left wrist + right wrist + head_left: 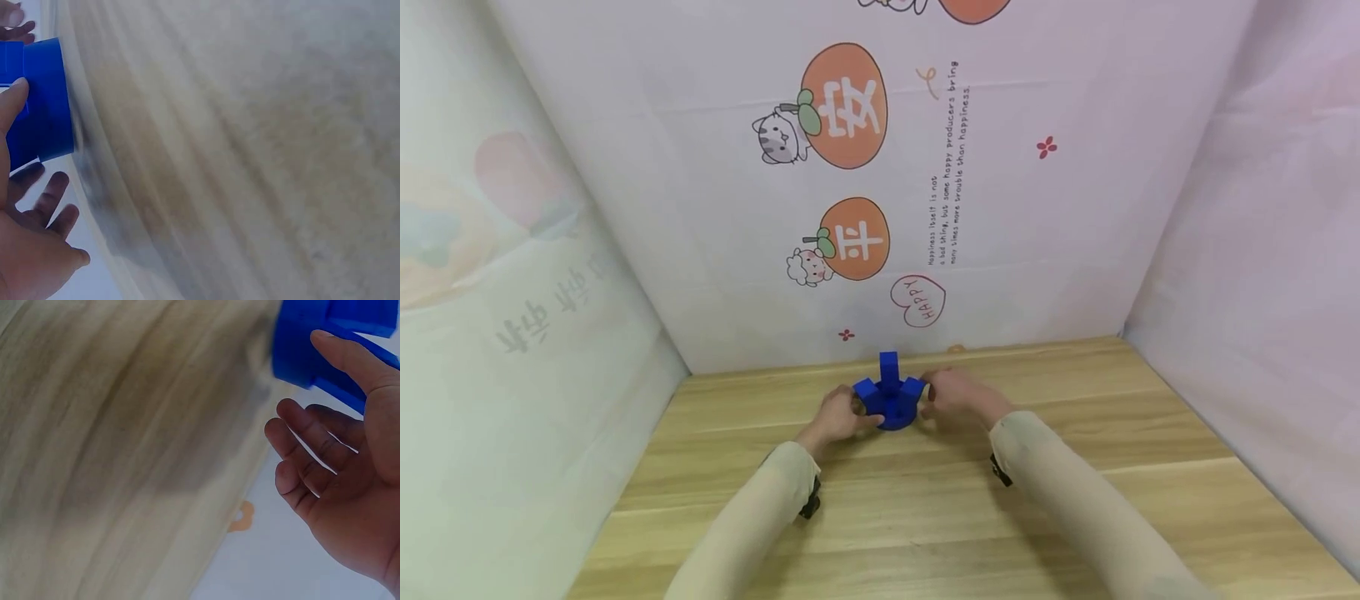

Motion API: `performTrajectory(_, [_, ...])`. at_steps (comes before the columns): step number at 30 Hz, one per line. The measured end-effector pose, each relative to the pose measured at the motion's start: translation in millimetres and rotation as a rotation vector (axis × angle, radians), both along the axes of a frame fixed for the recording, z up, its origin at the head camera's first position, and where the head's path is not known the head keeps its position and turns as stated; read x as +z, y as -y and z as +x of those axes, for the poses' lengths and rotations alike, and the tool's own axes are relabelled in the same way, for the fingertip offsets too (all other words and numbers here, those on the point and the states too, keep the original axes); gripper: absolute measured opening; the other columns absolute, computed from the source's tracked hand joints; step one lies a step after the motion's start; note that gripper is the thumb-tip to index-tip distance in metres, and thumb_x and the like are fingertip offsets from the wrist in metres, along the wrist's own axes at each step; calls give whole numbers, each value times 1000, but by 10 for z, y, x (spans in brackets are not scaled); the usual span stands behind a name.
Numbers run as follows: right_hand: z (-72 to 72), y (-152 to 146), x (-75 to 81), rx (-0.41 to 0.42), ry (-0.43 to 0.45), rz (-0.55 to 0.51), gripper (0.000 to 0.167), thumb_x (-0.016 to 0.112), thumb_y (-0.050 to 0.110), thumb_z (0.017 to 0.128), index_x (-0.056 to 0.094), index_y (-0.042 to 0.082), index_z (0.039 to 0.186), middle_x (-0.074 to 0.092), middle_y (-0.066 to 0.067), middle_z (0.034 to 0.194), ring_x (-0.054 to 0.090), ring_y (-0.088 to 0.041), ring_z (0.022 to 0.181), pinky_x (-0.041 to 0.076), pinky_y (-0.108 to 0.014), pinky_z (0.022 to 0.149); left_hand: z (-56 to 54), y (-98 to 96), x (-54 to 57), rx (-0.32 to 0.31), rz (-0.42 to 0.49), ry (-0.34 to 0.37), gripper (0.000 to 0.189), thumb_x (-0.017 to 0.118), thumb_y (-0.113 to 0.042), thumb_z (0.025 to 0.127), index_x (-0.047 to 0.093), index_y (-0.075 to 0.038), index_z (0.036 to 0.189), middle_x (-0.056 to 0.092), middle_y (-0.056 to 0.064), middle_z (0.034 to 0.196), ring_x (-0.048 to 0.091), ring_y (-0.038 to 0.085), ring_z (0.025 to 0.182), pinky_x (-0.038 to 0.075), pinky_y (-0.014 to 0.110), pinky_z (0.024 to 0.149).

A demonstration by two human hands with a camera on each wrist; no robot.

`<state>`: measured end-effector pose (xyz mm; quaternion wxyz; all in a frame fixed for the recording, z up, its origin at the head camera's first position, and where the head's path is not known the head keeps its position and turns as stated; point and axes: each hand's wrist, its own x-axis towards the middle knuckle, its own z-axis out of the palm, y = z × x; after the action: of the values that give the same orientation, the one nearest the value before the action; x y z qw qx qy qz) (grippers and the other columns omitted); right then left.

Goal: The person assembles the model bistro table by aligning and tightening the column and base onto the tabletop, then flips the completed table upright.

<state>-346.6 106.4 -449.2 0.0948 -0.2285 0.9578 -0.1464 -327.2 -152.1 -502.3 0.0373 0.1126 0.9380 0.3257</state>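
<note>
A bright blue round holder [892, 414] stands on the wooden table, with three square-ended prongs rising from its base. My left hand [837, 415] grips its left side; in the left wrist view the thumb [14, 103] lies on the blue wall [49, 100] while the other fingers spread below. On the right side my right hand [955, 393] holds the holder near its right prong [913, 388]. The right wrist view shows that thumb [344, 356] on the blue surface [297, 347], the lower fingers half curled and apart from it. The index fingers' contact is mostly hidden.
The wooden tabletop [910, 525] stretches toward me and to both sides. Close behind the holder rises a white printed cloth wall [1000, 275] with orange fruit drawings. Pale cloth walls [1262, 275] also bound the table at left and right.
</note>
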Motion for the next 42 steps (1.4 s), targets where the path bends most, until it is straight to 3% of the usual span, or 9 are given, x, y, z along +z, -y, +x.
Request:
performTrajectory(5, [-15, 55, -50, -14, 34, -9, 48, 81, 37, 82, 65, 10, 119, 69, 0, 91, 62, -18, 86, 53, -39, 84, 16, 16, 74, -11, -47, -4, 70, 79, -46, 83, 56, 1, 129, 60, 18, 131, 55, 38, 124, 34, 54, 114])
performTrajectory(9, [-81, 75, -143, -7, 15, -24, 36, 82, 37, 82, 68, 14, 105, 64, 4, 83, 59, -17, 79, 52, -37, 81, -8, 19, 65, -26, -52, -20, 66, 80, -43, 83, 58, 1, 126, 63, 16, 126, 57, 36, 120, 34, 55, 113])
performTrajectory(13, [-109, 80, -194, -4, -19, -31, 34, 83, 38, 80, 68, 14, 99, 64, 5, 81, 58, -15, 78, 51, -36, 80, -35, 18, 48, -23, -45, -27, 64, 82, -42, 82, 60, -1, 125, 64, 14, 122, 58, 35, 119, 31, 55, 116])
performTrajectory(20, [-104, 83, -200, 43, -122, -56, 35, 87, 35, 75, 68, 10, 89, 64, 3, 76, 59, -15, 73, 52, -34, 75, -41, 22, 39, 6, -1, -21, 65, 84, -42, 80, 60, -2, 125, 66, 12, 121, 57, 35, 118, 46, 52, 103])
performTrajectory(24, [-104, 75, -201, 36, -94, -94, 34, 87, 35, 74, 69, 13, 91, 69, 3, 81, 62, -14, 78, 54, -36, 80, -42, 29, 45, -1, 19, -16, 63, 83, -41, 81, 60, -4, 127, 65, 11, 123, 58, 32, 118, 49, 49, 102])
performTrajectory(31, [-135, 23, -126, 13, -7, -210, 39, 86, 34, 77, 72, 8, 103, 74, -2, 90, 67, -16, 85, 57, -37, 82, -17, 42, 181, -37, 219, 28, 57, 82, -34, 83, 61, -11, 131, 63, 7, 131, 52, 31, 133, 39, 53, 113])
performTrajectory(37, [-148, -26, -22, 82, -13, -260, 46, 83, 36, 78, 72, -2, 102, 75, -9, 93, 69, -19, 84, 58, -35, 77, -28, 57, 312, -53, 164, -26, 51, 80, -39, 84, 66, -11, 124, 69, 8, 123, 56, 35, 128, 42, 53, 110])
performTrajectory(42, [-153, -60, 9, 61, 17, -297, 45, 83, 41, 79, 74, 5, 104, 77, -6, 97, 71, -17, 88, 58, -35, 81, -42, 67, 387, -49, 189, -12, 52, 81, -41, 82, 69, -11, 122, 70, 7, 118, 61, 33, 121, 46, 51, 105])
